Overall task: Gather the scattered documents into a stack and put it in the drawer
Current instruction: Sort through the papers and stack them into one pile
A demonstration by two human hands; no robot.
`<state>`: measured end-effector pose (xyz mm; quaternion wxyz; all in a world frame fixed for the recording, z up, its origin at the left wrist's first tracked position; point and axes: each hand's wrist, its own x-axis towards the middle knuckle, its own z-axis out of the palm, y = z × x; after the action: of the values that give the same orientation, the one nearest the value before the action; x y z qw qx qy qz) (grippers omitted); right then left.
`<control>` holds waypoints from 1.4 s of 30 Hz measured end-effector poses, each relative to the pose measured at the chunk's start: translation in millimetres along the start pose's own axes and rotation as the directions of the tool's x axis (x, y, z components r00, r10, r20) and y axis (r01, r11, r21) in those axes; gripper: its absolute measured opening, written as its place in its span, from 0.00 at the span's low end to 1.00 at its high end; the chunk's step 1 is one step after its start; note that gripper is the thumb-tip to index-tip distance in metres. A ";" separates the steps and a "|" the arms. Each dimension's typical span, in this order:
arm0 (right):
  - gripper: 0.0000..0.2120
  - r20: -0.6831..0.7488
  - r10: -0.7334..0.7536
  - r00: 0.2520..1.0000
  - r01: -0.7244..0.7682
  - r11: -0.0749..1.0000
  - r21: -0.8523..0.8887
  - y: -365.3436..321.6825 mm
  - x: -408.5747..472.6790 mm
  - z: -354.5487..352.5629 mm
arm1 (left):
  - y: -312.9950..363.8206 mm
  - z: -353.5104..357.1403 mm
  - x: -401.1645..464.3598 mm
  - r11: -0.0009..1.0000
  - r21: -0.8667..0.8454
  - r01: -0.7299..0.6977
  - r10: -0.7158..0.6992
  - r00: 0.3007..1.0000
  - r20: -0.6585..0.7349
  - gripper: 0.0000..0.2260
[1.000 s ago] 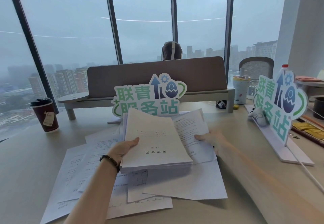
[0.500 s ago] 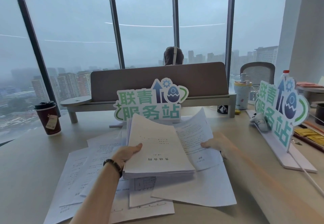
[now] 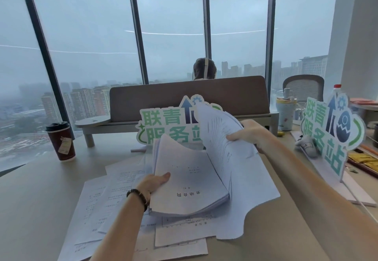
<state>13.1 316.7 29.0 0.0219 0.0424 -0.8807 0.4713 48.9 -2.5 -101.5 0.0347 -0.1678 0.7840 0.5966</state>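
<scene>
You have one wide-angle view, worn on your head, facing forward and slightly down across the desk (image 3: 36,189) toward the windows (image 3: 92,36). It sits close over your forearms, with straight lines bowing at the frame's edges.

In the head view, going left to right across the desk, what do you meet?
Coffee cup → loose sheets → left hand gripping the paper stack → right hand lifting a sheaf of pages → pale tumbler → right-hand standing sign.
</scene>
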 end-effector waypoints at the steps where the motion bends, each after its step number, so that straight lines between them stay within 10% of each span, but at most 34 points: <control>1: 0.16 0.001 -0.016 1.000 0.016 1.000 0.009 -7.3 -1.4 -5.4 | -0.2 0.0 0.5 1.000 0.009 -0.003 0.003 1.000 -0.004 0.18; 18: 0.03 0.058 -0.049 0.997 0.020 0.911 0.413 -17.5 -23.1 -33.3 | 4.2 -3.8 -7.6 0.972 -0.235 -0.025 0.048 0.995 0.093 0.20; 27: 0.14 -0.082 0.146 0.986 -0.106 0.922 0.371 54.4 4.6 24.9 | 11.1 3.7 -10.0 0.950 -0.303 -0.072 0.136 0.971 0.196 0.18; 32: 0.10 -0.047 0.227 0.973 -0.185 0.884 0.430 88.0 12.0 52.7 | 0.5 6.4 -3.3 0.970 -0.240 -0.029 0.102 0.949 0.299 0.40; 42: 0.10 0.008 0.204 0.979 -0.189 0.891 0.413 86.3 3.2 62.0 | 3.3 9.0 -11.1 0.972 -0.222 -0.078 0.146 0.939 0.311 0.31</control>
<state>1.8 312.6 -76.6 -0.0198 -0.0516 -0.7609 0.6466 56.9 9.2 -98.2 0.1116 -0.0248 0.7096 0.6953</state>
